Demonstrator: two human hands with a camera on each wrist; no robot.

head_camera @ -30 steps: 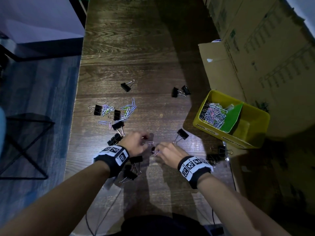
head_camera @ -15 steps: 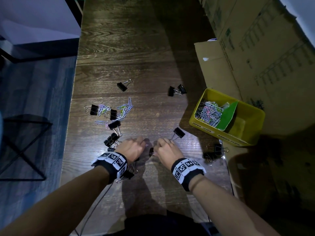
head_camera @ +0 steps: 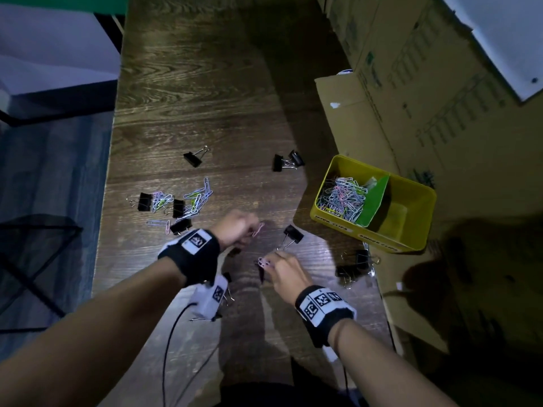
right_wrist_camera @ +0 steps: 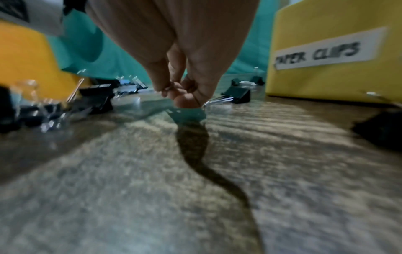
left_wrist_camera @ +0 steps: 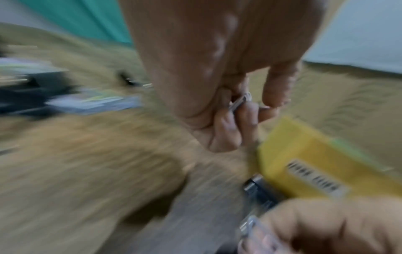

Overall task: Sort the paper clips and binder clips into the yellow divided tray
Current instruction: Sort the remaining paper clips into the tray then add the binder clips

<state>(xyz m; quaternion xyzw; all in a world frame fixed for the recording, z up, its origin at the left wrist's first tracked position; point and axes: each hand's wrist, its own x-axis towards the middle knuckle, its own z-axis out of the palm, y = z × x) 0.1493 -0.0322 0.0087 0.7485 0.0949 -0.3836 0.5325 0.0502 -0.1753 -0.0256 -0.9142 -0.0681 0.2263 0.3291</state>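
Note:
My left hand (head_camera: 249, 229) is lifted above the table and pinches a pink paper clip (head_camera: 258, 229); the blurred left wrist view shows its fingers curled round the clip (left_wrist_camera: 239, 101). My right hand (head_camera: 269, 261) is low on the table and pinches a small paper clip (head_camera: 262, 262), fingertips (right_wrist_camera: 185, 101) touching the wood. The yellow divided tray (head_camera: 332, 168) stands to the right: a heap of paper clips (head_camera: 342, 199) fills its left compartment, beyond the green divider (head_camera: 374, 198) the other compartment looks bare. A black binder clip (head_camera: 293, 233) lies just past my right hand.
More binder clips lie scattered: one far left (head_camera: 193, 156), a pair (head_camera: 286, 161) in the middle, some (head_camera: 357, 259) by the tray. A mixed pile of paper clips and binder clips (head_camera: 182, 201) sits at the left. Cardboard boxes (head_camera: 440, 98) line the right edge.
My left hand has risen off the table and moved forward and right with the pink paper clip. My right hand has stayed low near the same spot, still pinching.

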